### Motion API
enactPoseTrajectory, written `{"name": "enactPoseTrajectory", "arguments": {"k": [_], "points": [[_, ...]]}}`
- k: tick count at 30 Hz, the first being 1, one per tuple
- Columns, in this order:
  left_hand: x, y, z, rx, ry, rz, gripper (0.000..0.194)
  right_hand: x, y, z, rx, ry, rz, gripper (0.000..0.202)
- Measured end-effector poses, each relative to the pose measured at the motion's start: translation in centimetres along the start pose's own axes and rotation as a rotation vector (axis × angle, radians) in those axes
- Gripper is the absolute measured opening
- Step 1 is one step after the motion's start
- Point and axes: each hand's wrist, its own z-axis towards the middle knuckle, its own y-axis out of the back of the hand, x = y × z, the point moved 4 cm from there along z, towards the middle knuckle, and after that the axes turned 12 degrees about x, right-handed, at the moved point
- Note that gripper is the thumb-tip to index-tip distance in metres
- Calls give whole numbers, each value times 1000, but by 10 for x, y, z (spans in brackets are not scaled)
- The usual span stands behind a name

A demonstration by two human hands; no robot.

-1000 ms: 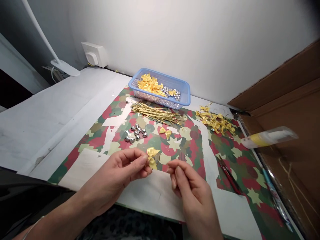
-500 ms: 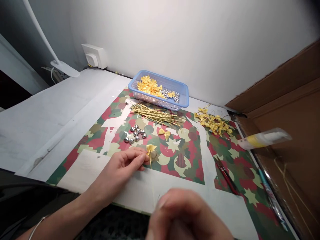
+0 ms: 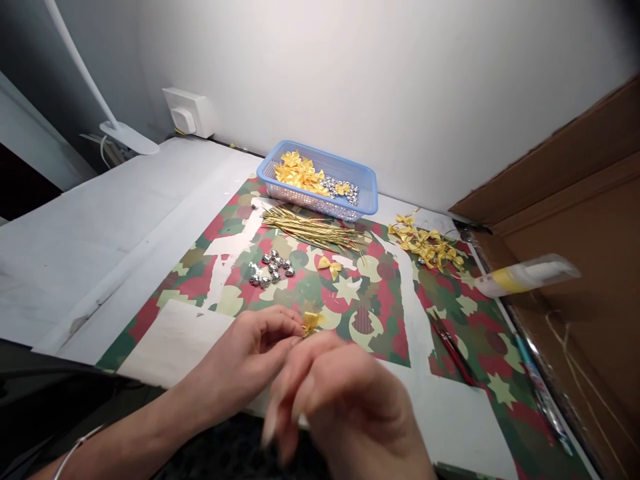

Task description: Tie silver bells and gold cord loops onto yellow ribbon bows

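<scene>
My left hand (image 3: 260, 350) is closed, its fingertips pinching a small yellow ribbon bow (image 3: 312, 323) above the front of the patterned sheet. Right in front of it, my right hand (image 3: 345, 393) has its fingers curled in and somewhat blurred, covering part of the bow's lower side. What those fingers grip is hidden. Beyond the hands lie several silver jingle bells (image 3: 273, 269) in a loose cluster and a single yellow bow (image 3: 330, 267). A bundle of gold twist ties (image 3: 313, 229) is spread behind them.
A blue plastic basket (image 3: 369, 193) with bows and bells stands against the wall. Several wired bows (image 3: 430, 247) are heaped at the right. Red-handled scissors (image 3: 455, 353), a bottle (image 3: 525, 275) and a pen (image 3: 545, 393) lie near the cardboard wall (image 3: 575, 220).
My right hand has moved up and left, from low in front to beside my left hand. The strand running down from the bow no longer shows. The bow has shifted slightly right and down.
</scene>
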Motion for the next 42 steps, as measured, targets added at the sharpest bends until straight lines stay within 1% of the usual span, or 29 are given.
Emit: {"name": "enactPoseTrajectory", "arguments": {"k": [1, 2, 4, 7, 10, 14, 17, 20, 23, 26, 29, 31, 34, 36, 37, 39, 42], "points": [[-3, 0, -1, 31, 11, -21, 14, -7, 12, 2, -23, -14, 64, 23], [-5, -1, -3, 63, 25, -58, 15, -15, 21, 4, -51, -35, 78, 19], [-7, -2, -6, 103, 55, -142, 16, -26, 31, 3, -74, -42, -17, 22], [-6, -3, -11, 91, 101, -228, 16, -33, 32, -2, -106, 8, -287, 31], [-5, -2, -14, 66, 138, -284, 16, -32, 32, -7, -121, 33, -466, 29], [-5, 1, -15, 44, 110, -279, 17, -28, 34, -8, -63, 53, -599, 29], [-4, 2, -14, 36, 86, -234, 19, -26, 36, -7, -30, 85, -621, 31], [-1, 1, -12, 37, 80, -234, 19, -29, 34, -6, -11, 54, -552, 26], [1, -2, -8, 49, 84, -266, 18, -34, 26, -5, -11, -34, -499, 21], [1, -4, -5, 33, 79, -286, 16, -38, 17, -4, -73, -96, -441, 21], [1, -4, -5, 34, 78, -262, 16, -43, 15, -2, -152, -132, -240, 20], [3, -3, -6, 36, 94, -277, 17, -46, 20, -1, -202, -150, -21, 17], [6, -1, -9, 60, 131, -345, 19, -49, 35, 0, -312, -180, 359, 15], [7, 0, -11, 91, 157, -399, 20, -52, 44, 1, -342, -231, 583, 17], [8, 1, -11, 101, 170, -430, 20, -52, 47, 2, -341, -258, 653, 17], [8, 1, -12, 99, 196, -491, 19, -53, 53, 1, -335, -290, 690, 17], [8, 2, -14, 64, 222, -538, 19, -55, 61, -5, -363, -307, 600, 17]]}}
